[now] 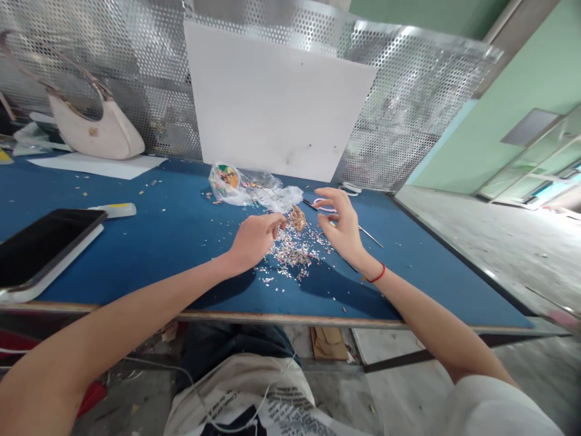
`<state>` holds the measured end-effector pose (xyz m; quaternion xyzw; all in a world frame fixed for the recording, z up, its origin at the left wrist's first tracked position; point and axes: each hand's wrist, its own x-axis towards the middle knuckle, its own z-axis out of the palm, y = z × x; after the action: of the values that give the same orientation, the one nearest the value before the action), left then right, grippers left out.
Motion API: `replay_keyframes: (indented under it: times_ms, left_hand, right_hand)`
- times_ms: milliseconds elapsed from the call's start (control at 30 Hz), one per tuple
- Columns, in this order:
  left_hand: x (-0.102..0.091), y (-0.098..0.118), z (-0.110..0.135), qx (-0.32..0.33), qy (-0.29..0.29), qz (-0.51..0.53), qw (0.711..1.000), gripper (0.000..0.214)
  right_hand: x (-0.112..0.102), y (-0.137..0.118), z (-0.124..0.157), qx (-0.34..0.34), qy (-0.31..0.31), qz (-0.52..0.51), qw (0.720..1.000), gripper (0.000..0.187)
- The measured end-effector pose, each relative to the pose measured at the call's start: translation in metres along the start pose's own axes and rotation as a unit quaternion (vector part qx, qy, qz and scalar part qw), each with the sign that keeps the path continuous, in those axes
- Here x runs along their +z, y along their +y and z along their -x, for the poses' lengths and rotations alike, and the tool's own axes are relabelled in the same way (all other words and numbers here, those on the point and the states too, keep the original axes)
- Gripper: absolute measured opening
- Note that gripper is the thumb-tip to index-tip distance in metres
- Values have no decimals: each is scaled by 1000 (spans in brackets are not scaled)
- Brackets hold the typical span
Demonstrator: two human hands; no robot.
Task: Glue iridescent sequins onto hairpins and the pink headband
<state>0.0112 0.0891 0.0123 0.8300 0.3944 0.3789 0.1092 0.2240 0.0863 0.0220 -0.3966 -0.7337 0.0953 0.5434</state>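
Note:
My left hand (255, 240) is closed, its fingertips pinched at the edge of a small gold-brown glittery piece (298, 218) whose exact kind I cannot make out. Across from it, my right hand (344, 229) has its thumb and fingers apart and holds nothing; a red cord circles that wrist. Beneath and between the hands lies a loose heap of tiny shiny multicoloured flakes (293, 253). Behind them sits a crumpled clear plastic bag (263, 191) with more coloured bits inside. A thin metal tool (371, 237) lies beside my right hand, partly hidden by it.
A phone-like dark-screened device (49, 248) and a small white bottle (118, 210) lie left on the blue tabletop (172, 242). A cream handbag (97, 130) stands on white paper (102, 165). A white board (281, 97) leans against perforated metal sheeting (399, 109) behind.

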Motion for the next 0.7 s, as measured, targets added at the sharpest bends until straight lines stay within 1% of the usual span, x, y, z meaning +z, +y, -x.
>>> replay_keyframes:
  times_ms: [100, 167, 233, 333, 433, 500, 567, 700]
  left_hand:
    - [-1, 2, 0, 1, -4, -24, 1000, 35]
    - [-1, 3, 0, 6, -7, -53, 999, 37]
    - [-1, 2, 1, 17, -8, -92, 996, 38]
    - [1, -1, 3, 46, -16, -153, 987, 40]
    - [1, -1, 5, 70, -31, -210, 975, 40]
    - [1, 0, 6, 81, -46, -246, 965, 38]
    - [0, 2, 7, 91, -57, -271, 957, 35]
    - [1, 4, 7, 111, -55, -287, 950, 33]
  right_hand:
    - [1, -4, 3, 18, -62, -1, 998, 25]
    - [3, -5, 5, 8, -78, 12, 997, 19]
    - [6, -4, 7, -37, -64, 50, 996, 15]
    - [9, -1, 10, -111, -34, 118, 986, 14]
    - [9, 0, 12, -185, -24, 210, 960, 16]
    - [10, 0, 14, -214, -24, 259, 942, 17]
    - [11, 0, 16, -213, -26, 268, 939, 18]
    - [13, 1, 17, -172, -21, 240, 955, 18]
